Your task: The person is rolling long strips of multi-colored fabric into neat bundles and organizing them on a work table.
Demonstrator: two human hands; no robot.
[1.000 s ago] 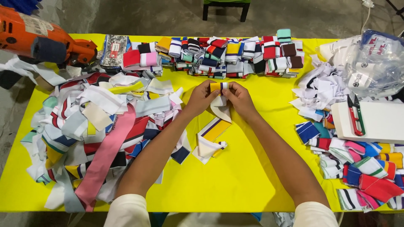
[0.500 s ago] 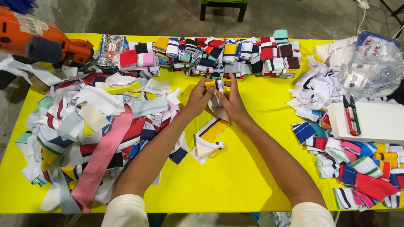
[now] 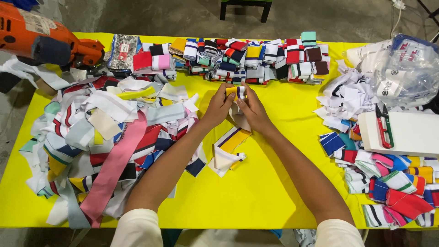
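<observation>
Both hands meet over the middle of the yellow table. My left hand and my right hand together pinch a small folded band of ribbed fabric, yellow, white and dark blue. Its loose tail hangs down between the wrists toward a longer strip of the same striped fabric lying flat on the table. A row of folded striped bands sits just beyond the fingertips.
A big loose heap of fabric strips with a long pink one fills the left side. An orange power tool lies at the far left. White scraps, a clear plastic bag, a white box with red snips and more folded bands lie at the right.
Both hands have moved a little away from me toward the row of folded bands, still holding the small band, which looks more tightly folded.
</observation>
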